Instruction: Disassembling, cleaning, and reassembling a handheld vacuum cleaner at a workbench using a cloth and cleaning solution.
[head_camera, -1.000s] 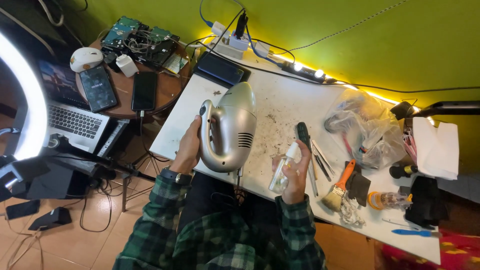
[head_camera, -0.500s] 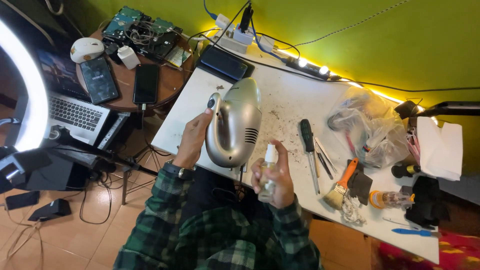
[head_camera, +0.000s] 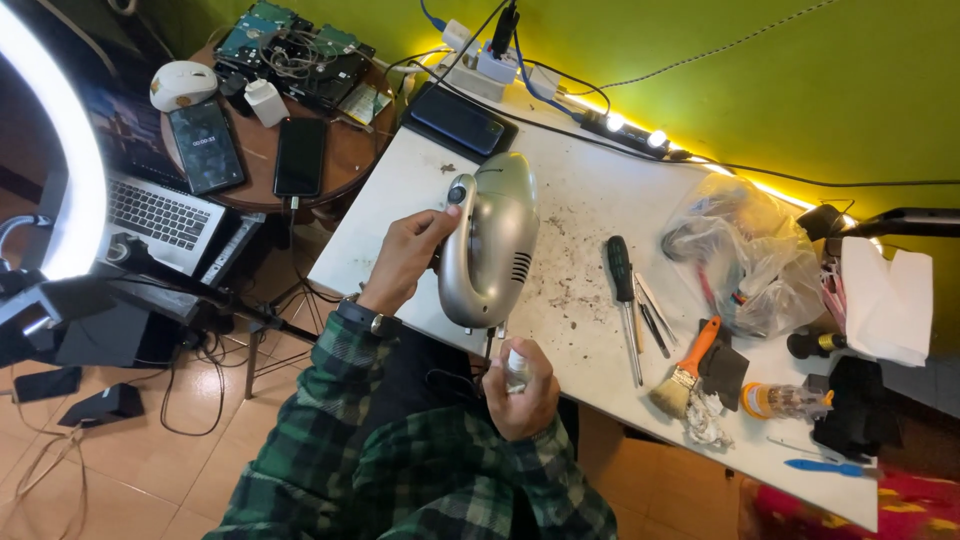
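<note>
Two hands work over one thing, a silver, rounded plastic hand-held appliance body (head_camera: 492, 245) with a slotted vent on its side, and every place below is told from it. It stands lifted off the white, crumb-speckled worktop (head_camera: 590, 205), its long axis running from the near table edge away toward the green wall (head_camera: 800, 90), tilted a little to the right at the far end. The left hand (head_camera: 405, 258) lies just to its left, fingers curled around the handle loop, thumb up near the small round knob at the far end; this hand carries the weight. The right hand (head_camera: 520, 395) sits just below the near end, not touching the body, closed around a small clear spray bottle (head_camera: 515, 368) whose white nozzle points up at the underside. So the bottle is directly in line with the long axis, very near the lower tip. Right of the body, on the worktop, lie a black-handled screwdriver (head_camera: 620, 275) and, farther off, an orange-handled paintbrush (head_camera: 685, 370).
</note>
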